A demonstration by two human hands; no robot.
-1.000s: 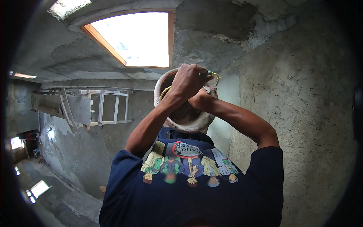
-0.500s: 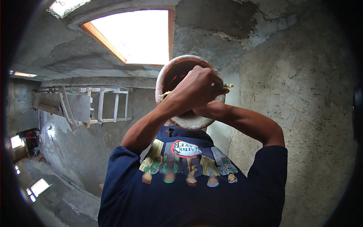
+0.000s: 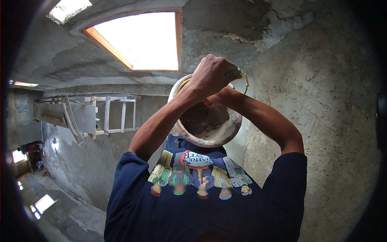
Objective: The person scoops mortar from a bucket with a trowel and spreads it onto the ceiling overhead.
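Observation:
A round bucket (image 3: 210, 141) with a mortar-smeared, whitish rim is tipped so that its reddish inside and grey contents (image 3: 201, 119) show. Its yellow bail handle (image 3: 246, 80) arches over the mouth. My left hand (image 3: 213, 74) is closed round the handle's dark grip above the far side of the rim. Under it, my right hand (image 3: 221, 96) crosses over the bucket's mouth; its fingers are hidden from view. A flat grey shape below the right hand, inside the bucket, cannot be made out for certain.
A rough plastered wall (image 3: 306, 121) rises to the right. To the left are a wooden trestle with ladder-like rungs (image 3: 121, 115) and a board (image 3: 50, 112). A bright opening with an orange wooden frame (image 3: 108, 47) is at the upper left.
My left hand has risen slightly with the handle, which now arches higher over the rim. The bucket has shifted a little nearer my body, showing more of its inside.

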